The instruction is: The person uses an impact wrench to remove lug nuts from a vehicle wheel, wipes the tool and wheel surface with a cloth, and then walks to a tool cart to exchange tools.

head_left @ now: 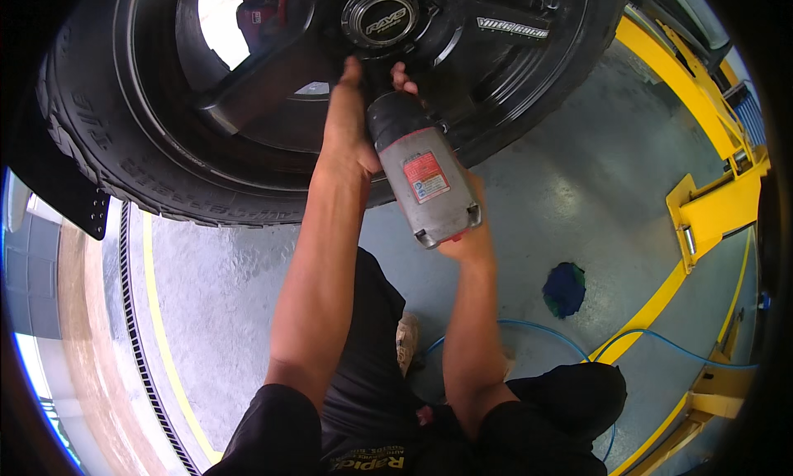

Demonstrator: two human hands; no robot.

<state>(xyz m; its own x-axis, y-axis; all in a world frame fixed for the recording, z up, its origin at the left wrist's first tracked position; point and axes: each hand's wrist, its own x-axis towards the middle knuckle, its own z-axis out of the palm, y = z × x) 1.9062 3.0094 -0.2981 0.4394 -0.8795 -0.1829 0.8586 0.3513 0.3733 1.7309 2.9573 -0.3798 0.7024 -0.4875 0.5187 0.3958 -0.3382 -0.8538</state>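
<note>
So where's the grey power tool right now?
In the head view, the grey power tool is just above and right of centre, between the left hand and the right hand, its nose toward the black wheel.

My right fingers under a grey impact wrench, my left fingers beside its nose, black wheel before me, blue hose on the floor

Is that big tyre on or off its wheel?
On: the tyre wraps around the black wheel, its rubber sidewall bordering the rim.
</note>
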